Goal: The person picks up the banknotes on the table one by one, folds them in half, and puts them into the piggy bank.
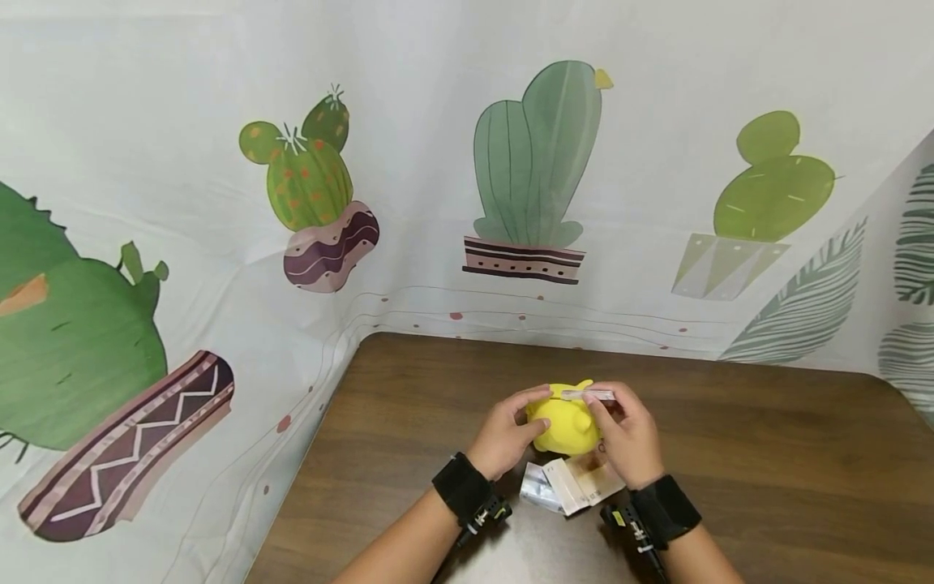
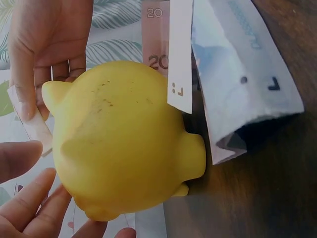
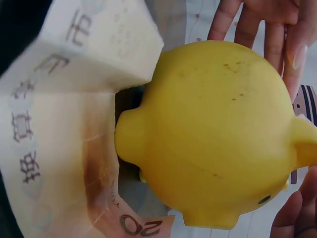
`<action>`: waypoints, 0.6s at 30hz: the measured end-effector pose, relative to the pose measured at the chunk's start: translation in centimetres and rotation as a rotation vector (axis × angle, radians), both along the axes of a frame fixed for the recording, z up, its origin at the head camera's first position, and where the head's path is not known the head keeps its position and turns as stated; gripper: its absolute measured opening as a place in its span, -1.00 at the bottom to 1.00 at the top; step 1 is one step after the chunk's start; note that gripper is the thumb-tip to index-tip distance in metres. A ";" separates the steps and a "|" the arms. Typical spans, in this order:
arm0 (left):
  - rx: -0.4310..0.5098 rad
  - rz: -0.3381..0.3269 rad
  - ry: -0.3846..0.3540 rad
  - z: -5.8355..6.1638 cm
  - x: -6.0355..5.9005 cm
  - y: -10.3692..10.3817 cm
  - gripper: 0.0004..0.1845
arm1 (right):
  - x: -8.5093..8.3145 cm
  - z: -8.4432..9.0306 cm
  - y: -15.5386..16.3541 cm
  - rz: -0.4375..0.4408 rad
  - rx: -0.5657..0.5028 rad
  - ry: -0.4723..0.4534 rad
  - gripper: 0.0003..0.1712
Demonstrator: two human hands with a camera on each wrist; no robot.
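A dark wood-grain table (image 1: 766, 454) stands against a cactus-print cloth backdrop (image 1: 467, 162). On it, the left hand (image 1: 503, 438) cups a smooth, round yellow piggy bank (image 1: 563, 428) with curled fingers, while the right hand (image 1: 627, 442) pinches a thin folded banknote (image 1: 588, 394) at the bank's top. Just in front of the bank lie creased paper banknotes (image 1: 572, 485), loosely folded, one marked 20.
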State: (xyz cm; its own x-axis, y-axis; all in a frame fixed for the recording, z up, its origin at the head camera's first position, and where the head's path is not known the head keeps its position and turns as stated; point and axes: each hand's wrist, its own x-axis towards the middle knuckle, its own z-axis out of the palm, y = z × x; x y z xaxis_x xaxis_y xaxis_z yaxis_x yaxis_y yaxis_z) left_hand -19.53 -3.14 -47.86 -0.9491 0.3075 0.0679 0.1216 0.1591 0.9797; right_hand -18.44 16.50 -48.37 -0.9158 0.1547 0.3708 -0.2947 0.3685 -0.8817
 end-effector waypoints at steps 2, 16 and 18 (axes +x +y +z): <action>-0.030 -0.001 0.009 0.0 -0.1 -0.1 -0.56 | -0.1 -0.1 -0.1 0.014 0.010 0.022 -0.87; -0.036 0.002 0.021 0.0 0.0 -0.1 -0.58 | -0.7 -0.1 -0.9 0.044 0.078 0.059 -0.87; -0.024 0.005 0.013 0.1 0.0 -0.2 -0.58 | -0.7 -0.2 -0.9 0.041 0.090 0.080 -0.86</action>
